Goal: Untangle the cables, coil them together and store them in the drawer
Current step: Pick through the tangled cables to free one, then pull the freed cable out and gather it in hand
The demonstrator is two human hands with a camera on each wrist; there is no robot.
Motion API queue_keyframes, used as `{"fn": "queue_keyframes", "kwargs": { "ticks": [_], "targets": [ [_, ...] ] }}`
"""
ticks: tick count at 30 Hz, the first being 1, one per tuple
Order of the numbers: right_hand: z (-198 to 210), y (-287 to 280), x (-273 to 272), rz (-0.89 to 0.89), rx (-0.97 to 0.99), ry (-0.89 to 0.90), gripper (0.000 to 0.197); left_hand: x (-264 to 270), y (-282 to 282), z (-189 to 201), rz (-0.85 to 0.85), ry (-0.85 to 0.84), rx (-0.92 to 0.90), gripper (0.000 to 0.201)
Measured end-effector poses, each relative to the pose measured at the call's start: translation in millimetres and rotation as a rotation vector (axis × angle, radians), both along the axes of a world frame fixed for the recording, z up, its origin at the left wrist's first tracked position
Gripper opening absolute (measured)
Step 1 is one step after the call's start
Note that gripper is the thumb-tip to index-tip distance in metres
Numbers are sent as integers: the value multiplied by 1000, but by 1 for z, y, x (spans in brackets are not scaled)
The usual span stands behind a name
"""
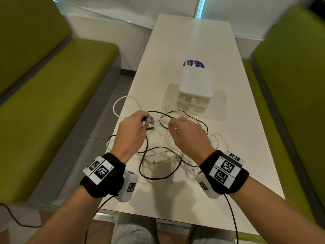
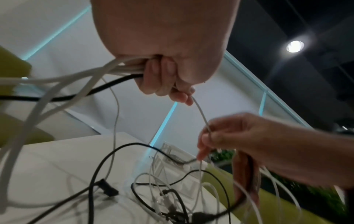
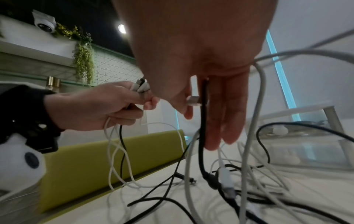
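White tabletop (image 1: 184, 41) between green benches (image 1: 52, 85). Small drawer box (image 1: 195, 88) at 1 o'clock from my hands, drawers shut. Tangle of black and white cables (image 1: 163, 155) spread on tabletop at 6 o'clock from box, one white loop hanging over left edge. My left hand (image 1: 133, 127), fingers curled, grips bunch of cable ends, raised above tabletop. My right hand (image 1: 186, 132) pinches thin white cable (image 2: 201, 112) running across from left hand; other fingers (image 3: 226, 115) hang straight, black cable between them.
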State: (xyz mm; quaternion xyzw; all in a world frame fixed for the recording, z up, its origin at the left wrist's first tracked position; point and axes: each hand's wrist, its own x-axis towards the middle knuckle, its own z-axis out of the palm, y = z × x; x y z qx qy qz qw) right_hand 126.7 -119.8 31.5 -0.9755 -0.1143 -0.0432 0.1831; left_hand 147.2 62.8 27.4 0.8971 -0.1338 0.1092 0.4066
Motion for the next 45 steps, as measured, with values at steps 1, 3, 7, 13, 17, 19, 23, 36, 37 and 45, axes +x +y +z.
{"fn": "queue_keyframes", "kwargs": {
  "ticks": [1,3,7,13,17,19,23,36,37,45],
  "targets": [
    [-1,1,0,-8,22,6,21,0,4,-1,-3,15,-4,43],
    [-4,2,1,-5,84,27,19,0,10,-3,3,46,15,39],
    [-1,0,3,-21,239,205,22,8,18,-6,49,120,72,41],
    [-3,-8,-2,-13,175,218,28,23,59,-12,170,199,81,29],
    [-7,4,-2,36,-30,264,29,34,95,-11,301,228,141,26],
    [-9,15,1,59,-92,293,28,39,112,-10,340,230,110,27],
    [-15,35,7,62,-182,282,28,47,137,-3,435,179,28,25],
    [-7,72,8,1,-606,308,28,46,190,-10,446,179,-243,37],
    [-4,74,8,-2,-603,306,28,44,188,-9,436,178,-279,40],
    [-19,82,31,43,-436,308,9,43,171,-5,314,228,-365,52]
  ]
}}
